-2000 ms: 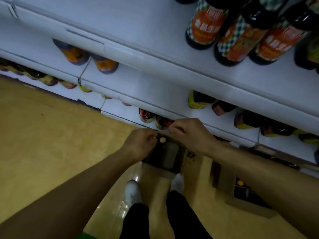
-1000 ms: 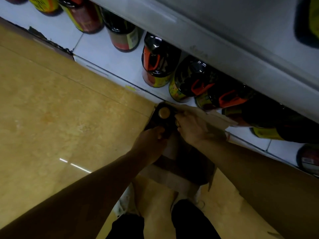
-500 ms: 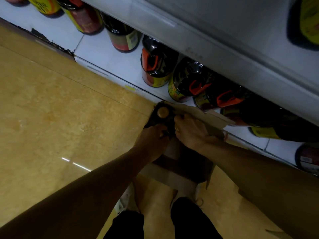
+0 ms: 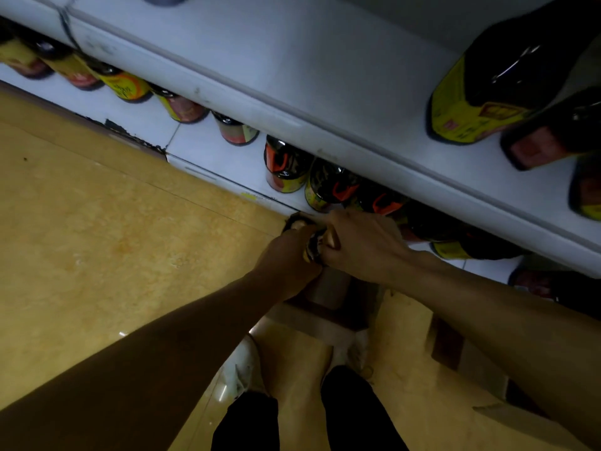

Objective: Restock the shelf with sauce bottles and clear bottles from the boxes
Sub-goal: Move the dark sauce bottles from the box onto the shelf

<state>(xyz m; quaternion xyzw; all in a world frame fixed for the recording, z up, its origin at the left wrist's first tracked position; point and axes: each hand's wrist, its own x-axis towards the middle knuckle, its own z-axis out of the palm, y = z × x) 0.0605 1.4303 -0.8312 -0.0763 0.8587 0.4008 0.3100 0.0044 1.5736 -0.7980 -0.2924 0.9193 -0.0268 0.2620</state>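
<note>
My right hand (image 4: pixel 361 245) grips a dark sauce bottle (image 4: pixel 313 252) with a gold cap, just in front of the bottom shelf's (image 4: pixel 227 157) edge. My left hand (image 4: pixel 286 255) is curled against the same spot; a second gold cap (image 4: pixel 297 224) shows just beyond its fingers. Both hands are over an open cardboard box (image 4: pixel 328 294) on the floor, whose inside is mostly hidden. Dark bottles with orange handles (image 4: pixel 283 167) stand on the bottom shelf right behind my hands.
A white upper shelf (image 4: pixel 325 92) juts out overhead and carries large yellow-labelled bottles (image 4: pixel 481 92) at the right. More labelled bottles (image 4: pixel 126 86) line the bottom shelf to the left. My feet (image 4: pixel 240 366) flank the box. Another cardboard box (image 4: pixel 455 346) lies right.
The view has tilted up, showing more of the upper shelf. My right hand has taken hold of a gold-capped bottle and raised it from the box; a second cap now shows.
</note>
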